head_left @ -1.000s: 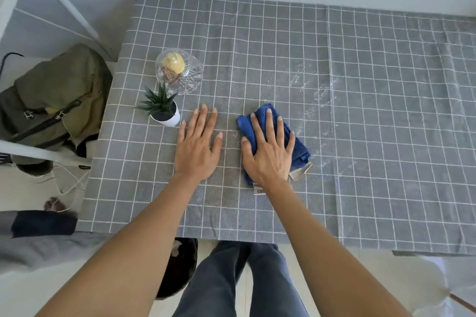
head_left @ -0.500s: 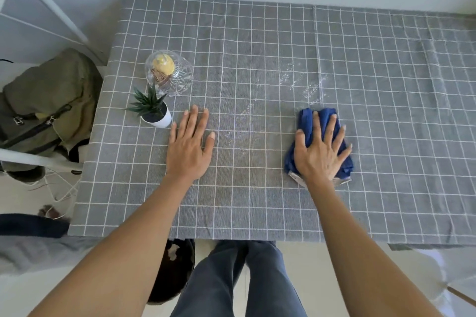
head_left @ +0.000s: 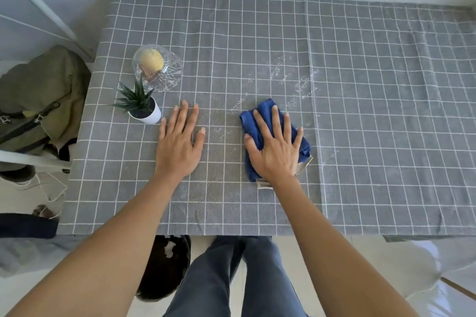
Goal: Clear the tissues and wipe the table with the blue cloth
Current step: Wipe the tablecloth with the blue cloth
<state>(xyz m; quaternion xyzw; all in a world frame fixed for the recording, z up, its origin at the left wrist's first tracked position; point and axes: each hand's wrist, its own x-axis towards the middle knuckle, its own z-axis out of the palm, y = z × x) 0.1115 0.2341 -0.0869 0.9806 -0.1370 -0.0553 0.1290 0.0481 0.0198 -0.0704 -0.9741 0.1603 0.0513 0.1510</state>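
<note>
Head view of a tabletop covered by a grey cloth with a white grid pattern. The right hand lies flat on the blue cloth, fingers straight and spread, palm pressing the cloth against the tabletop; this grip is open, with no finger curled round the fabric. The blue cloth is folded, lies near the middle of the tabletop toward the near edge, and shows beyond the fingertips and along both sides of the hand. A pale label projects from under the cloth beside the wrist. The left hand rests palm-down on the bare tablecloth just left of the cloth, apart from it, fingers straight and close together; this grip is likewise open and holds nothing. A trail of whitish specks runs diagonally across the tablecloth from beyond the cloth toward the gap between the two hands. Near the left edge stands a small spiky green plant in a white pot, close to the left hand's fingertips. Just behind it stands a clear cut-glass dome enclosing a yellow object. Off the tabletop to the left lies an olive-green bag. The person's legs in blue trousers appear below the near edge.
</note>
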